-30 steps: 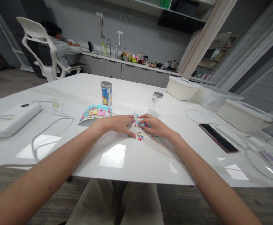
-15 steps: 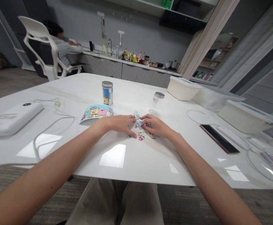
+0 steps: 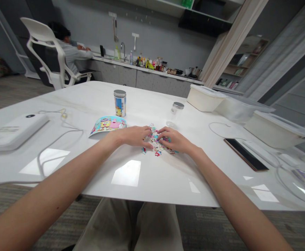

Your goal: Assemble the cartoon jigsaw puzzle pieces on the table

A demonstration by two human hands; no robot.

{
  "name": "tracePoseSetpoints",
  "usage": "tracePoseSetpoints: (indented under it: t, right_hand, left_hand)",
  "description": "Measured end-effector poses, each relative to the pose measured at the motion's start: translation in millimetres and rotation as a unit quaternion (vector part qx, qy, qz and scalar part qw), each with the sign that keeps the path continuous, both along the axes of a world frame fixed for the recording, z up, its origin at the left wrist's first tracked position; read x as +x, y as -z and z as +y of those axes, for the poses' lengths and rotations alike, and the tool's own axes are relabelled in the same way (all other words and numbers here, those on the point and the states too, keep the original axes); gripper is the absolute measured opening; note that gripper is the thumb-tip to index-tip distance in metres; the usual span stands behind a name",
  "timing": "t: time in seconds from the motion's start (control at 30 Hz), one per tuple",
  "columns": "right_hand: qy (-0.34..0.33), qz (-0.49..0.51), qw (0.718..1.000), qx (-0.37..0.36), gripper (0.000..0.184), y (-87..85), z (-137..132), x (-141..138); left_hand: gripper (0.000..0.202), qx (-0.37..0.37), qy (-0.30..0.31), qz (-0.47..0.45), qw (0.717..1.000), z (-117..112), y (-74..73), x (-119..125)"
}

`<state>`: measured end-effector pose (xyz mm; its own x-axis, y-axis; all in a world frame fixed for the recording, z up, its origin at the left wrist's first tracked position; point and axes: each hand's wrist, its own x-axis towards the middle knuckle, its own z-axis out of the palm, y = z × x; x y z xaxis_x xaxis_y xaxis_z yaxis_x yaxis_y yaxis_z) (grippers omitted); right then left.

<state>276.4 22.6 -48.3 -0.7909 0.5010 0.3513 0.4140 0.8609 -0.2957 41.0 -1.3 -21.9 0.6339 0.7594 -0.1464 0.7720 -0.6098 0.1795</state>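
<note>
White table [image 3: 84, 101], person seated at its near edge, both forearms reaching in over it. Small printed pieces [image 3: 157, 152] lie in a loose heap mid-table, between and under the hands; colours mixed blue, red, pink, white. Left hand [image 3: 134, 135] palm down at the heap's left side, thumb spread away from the fingers, fingertips at the pieces. One piece lies just near of its thumb. Right hand [image 3: 175, 140] on the heap's right side, fingers curled down onto the pieces; cannot tell whether it pinches one. Left of the left hand: a curved cartoon sheet [image 3: 106, 124], its middle arched off the table. Just beyond it, a printed canister [image 3: 120, 104] with silver lid, upright. Far side of the heap, to the right: a clear jar [image 3: 176, 111], silver-lidded. Farther right, a dark flat slab [image 3: 244, 153].
</note>
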Motion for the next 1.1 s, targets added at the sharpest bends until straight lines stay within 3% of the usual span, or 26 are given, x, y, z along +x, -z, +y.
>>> tracePoseSetpoints:
  t: [0.2,0.37,0.6,0.87,1.1]
  right_hand:
    - [0.007,-0.005,1.0,-0.015,0.02,0.4,0,0]
    - [0.003,-0.008,1.0,-0.024,0.022,2.5,0,0]
    - [-0.009,-0.003,1.0,-0.013,0.022,1.6,1,-1]
    - [-0.01,-0.002,1.0,-0.011,0.021,2.3,0,-1]
    - [-0.02,0.007,0.999,-0.023,0.018,-0.5,-3,-2]
  left_hand:
    - [0.083,-0.001,-0.014,-0.019,1.0,-2,-12.8,-11]
    - [0.099,-0.02,-0.002,-0.014,1.0,1,-9.6,-19]
    - [0.082,-0.041,-0.02,-0.022,0.999,2,-0.7,-11]
    - [0.058,-0.021,-0.016,0.006,1.0,2,-2.7,-8]
    - [0.053,-0.001,0.0,-0.027,1.0,0,-10.0,-11]
